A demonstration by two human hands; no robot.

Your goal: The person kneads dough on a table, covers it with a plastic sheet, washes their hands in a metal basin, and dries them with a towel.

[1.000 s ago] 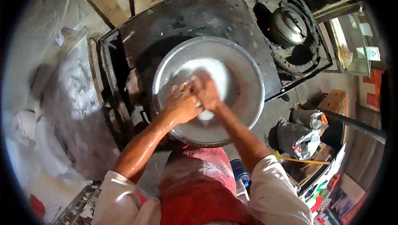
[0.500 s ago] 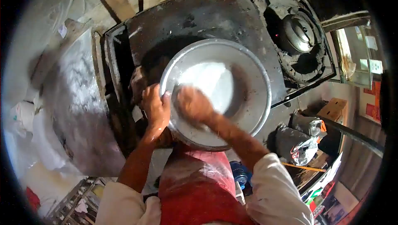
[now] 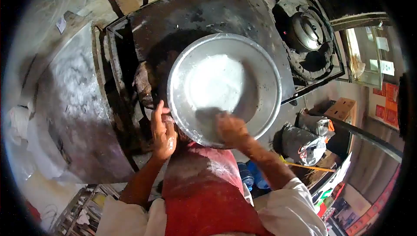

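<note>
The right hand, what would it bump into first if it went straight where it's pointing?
The right hand would probably bump the inside of the metal basin. Its height is unclear, so I can't tell exactly where it would touch.

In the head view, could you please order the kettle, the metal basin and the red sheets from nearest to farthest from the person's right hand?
From the right hand:
1. Metal basin: directly at the hand, near its front rim.
2. Kettle: beyond the basin, upper right.
3. Red sheets: far right.
</note>
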